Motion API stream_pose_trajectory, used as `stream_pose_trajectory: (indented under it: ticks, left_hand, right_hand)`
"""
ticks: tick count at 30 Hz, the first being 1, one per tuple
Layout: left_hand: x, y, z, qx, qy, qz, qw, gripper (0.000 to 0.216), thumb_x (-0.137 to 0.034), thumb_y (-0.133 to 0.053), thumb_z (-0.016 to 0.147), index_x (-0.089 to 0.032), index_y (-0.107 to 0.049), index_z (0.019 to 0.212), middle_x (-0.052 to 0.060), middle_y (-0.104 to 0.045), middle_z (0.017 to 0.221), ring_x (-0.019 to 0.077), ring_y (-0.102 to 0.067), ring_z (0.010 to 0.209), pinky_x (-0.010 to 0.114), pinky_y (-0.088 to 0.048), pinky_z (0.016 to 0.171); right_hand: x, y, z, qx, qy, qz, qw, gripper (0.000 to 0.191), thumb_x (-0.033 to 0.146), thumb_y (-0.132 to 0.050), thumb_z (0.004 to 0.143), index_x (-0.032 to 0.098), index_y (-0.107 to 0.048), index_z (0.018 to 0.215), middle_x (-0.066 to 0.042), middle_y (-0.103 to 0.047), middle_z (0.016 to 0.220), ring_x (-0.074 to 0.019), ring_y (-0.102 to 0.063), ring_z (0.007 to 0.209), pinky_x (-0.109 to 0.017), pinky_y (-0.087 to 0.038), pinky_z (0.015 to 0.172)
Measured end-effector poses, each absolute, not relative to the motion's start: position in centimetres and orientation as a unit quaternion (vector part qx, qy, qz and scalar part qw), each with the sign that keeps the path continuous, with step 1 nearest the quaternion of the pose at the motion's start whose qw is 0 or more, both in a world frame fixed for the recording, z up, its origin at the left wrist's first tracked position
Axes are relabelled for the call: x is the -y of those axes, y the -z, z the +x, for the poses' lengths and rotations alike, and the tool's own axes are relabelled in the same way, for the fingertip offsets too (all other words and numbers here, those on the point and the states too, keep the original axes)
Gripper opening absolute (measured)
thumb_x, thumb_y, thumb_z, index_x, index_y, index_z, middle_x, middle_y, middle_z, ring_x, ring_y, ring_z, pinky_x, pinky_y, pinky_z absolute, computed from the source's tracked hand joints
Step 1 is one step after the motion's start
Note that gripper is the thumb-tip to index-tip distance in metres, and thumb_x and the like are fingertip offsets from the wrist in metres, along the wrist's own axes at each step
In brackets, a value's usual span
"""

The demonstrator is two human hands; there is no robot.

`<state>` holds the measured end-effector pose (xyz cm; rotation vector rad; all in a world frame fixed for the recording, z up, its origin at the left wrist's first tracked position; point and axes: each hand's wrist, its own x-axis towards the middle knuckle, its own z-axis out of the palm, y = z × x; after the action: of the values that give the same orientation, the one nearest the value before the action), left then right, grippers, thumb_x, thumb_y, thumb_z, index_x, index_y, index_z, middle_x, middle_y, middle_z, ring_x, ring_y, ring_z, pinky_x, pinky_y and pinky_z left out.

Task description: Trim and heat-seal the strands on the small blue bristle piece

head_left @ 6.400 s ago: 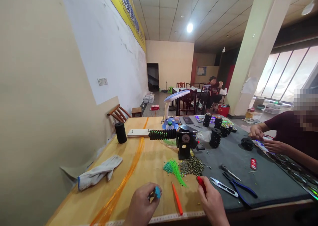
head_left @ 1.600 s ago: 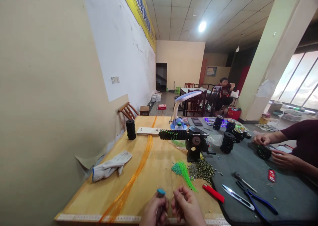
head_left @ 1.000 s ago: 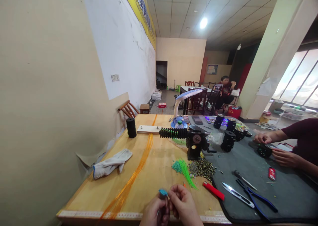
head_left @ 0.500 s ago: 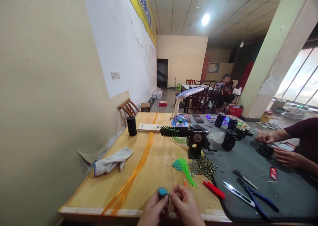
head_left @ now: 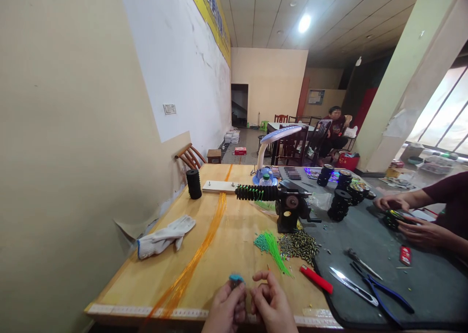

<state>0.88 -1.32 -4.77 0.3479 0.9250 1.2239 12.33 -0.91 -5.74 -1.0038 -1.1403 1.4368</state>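
Teal bead cluster (head_left: 236, 278) in left grip (head_left: 228, 309)

Wooden table (head_left: 127, 286), white cotton glove (head_left: 164, 235), orange strands (head_left: 192, 257), green strands (head_left: 274, 255)

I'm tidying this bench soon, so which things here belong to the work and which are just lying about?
Belonging to the work: left hand pinching a teal tuft; right hand beside it; probably the green strands.
Lying about: white work glove; thread snips; blue-handled pliers.
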Motion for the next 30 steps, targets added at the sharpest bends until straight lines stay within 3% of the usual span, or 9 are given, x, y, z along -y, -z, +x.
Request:
stream_pose_trajectory:
  ticks: [7,23,30]
  left_hand:
    - [1.0,5.6,0.8,-0.416,-0.525,0.120,0.733,0.050,-0.036,-0.090,0.040,-0.016,-0.048,0.059,-0.009,-0.045,0.042,0.0002,-0.034,0.034,0.011,-0.015,0.036]
    - [1.0,4.8,1.0,-0.429,-0.530,0.124,0.721,0.057,-0.044,-0.091,0.030,-0.015,-0.048,0.053,-0.009,-0.045,0.040,0.0004,-0.032,0.034,0.012,-0.015,0.035]
    - [1.0,5.2,0.8,-0.424,-0.532,0.130,0.722,0.051,-0.040,-0.090,0.037,-0.014,-0.052,0.058,-0.009,-0.046,0.044,0.0008,-0.035,0.037,0.012,-0.016,0.036]
  right_hand:
    - [1.2,6.8,11.5,0.481,-0.594,-0.394,0.511,0.054,0.064,-0.061,0.073,0.020,-0.043,0.097,0.012,-0.042,0.047,-0.0030,-0.030,0.033,-0.014,-0.026,0.036]
    - [1.1,7.1,11.4,0.516,-0.543,-0.409,0.521,0.048,0.060,-0.058,0.078,0.020,-0.044,0.101,0.009,-0.047,0.052,-0.0055,-0.039,0.038,-0.016,-0.029,0.039]
    - [0.7,7.5,11.8,0.549,-0.497,-0.427,0.520,0.046,0.058,-0.055,0.081,0.017,-0.046,0.102,0.006,-0.051,0.052,-0.0087,-0.044,0.045,-0.020,-0.033,0.046]
